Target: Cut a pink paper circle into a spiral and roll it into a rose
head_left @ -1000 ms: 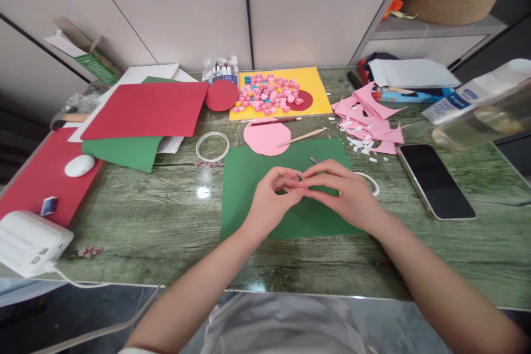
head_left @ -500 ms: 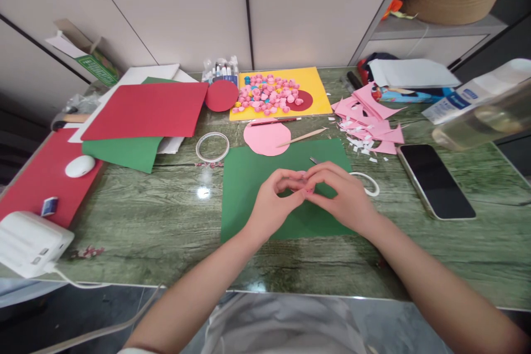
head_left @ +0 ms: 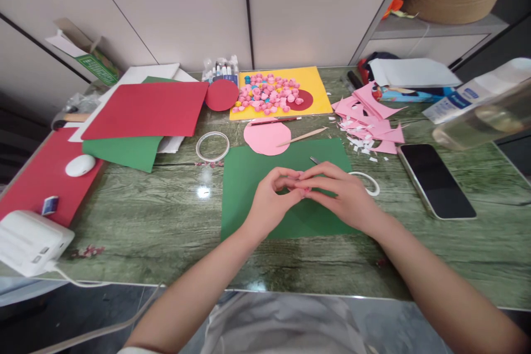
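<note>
Over the green sheet (head_left: 249,177), my left hand (head_left: 274,199) and my right hand (head_left: 342,193) meet at the fingertips. Between them they pinch a small pink paper piece (head_left: 307,189), mostly covered by the fingers. Behind the hands lies a pink paper circle (head_left: 265,138), with a dark red stick (head_left: 276,121) across its top and a pointed wooden stick (head_left: 305,136) at its right edge. Many small pink, yellow and blue paper rolls (head_left: 265,94) are heaped on a yellow sheet (head_left: 319,83). A metal tip (head_left: 315,160) shows behind my right hand.
Pink scraps (head_left: 373,116) and a phone (head_left: 437,181) lie right, near a clear bottle (head_left: 481,121). One tape roll (head_left: 212,147) is left of the green sheet, another (head_left: 373,185) beside my right hand. Red sheets (head_left: 145,110) and a white charger (head_left: 33,243) are left.
The fingers of both hands have shifted slightly around the pink piece. My right fingers have straightened and reach further left over my left fingertips.
</note>
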A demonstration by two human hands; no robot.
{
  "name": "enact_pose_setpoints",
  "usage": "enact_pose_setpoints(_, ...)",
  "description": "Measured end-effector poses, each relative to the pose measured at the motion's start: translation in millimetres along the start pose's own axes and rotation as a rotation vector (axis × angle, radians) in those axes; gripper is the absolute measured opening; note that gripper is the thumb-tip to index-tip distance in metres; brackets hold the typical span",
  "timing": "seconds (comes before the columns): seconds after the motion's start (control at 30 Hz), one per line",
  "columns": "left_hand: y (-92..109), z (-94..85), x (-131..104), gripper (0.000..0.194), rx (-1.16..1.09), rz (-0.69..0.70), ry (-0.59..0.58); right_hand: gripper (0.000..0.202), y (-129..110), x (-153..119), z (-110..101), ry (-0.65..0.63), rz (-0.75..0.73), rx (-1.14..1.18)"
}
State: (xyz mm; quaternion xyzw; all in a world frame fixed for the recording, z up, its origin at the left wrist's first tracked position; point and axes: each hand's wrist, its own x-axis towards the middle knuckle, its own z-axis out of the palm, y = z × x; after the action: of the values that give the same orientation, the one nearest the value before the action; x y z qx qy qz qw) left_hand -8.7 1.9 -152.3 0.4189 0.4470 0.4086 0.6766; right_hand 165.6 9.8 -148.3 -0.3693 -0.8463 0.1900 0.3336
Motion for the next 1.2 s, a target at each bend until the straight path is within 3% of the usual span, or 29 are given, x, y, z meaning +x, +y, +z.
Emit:
enact_pose_setpoints(0.27, 2, 2.1, -1, 0.023, -0.012, 0.022, -0.013, 0.004, -2, 1, 2, 0.082, 0.045, -0.049)
enact_pose_setpoints(0.6, -4, 2.2, 0, 0.026, -0.035, 0.039, 0.001, 0.011, -4, -2, 7, 0.031, 0.144, -0.089)
enact_pose_setpoints(0.83, 2, 0.1, 1, 0.028, -0.078, 0.004, 0.009, 0.006, -2, 0, -2, -0.005, 0.158, -0.034)
enact_pose_setpoints(1.03, 5, 0.0, 1, 0.026, -0.119, -0.042, -0.005, 0.014, -1, 0, -4, -0.048, 0.134, 0.001)
enact_pose_setpoints(1.2, 5, 0.4, 1, 0.024, -0.093, -0.007, 0.010, 0.011, -2, 0, -1, 0.029, 0.103, -0.023)
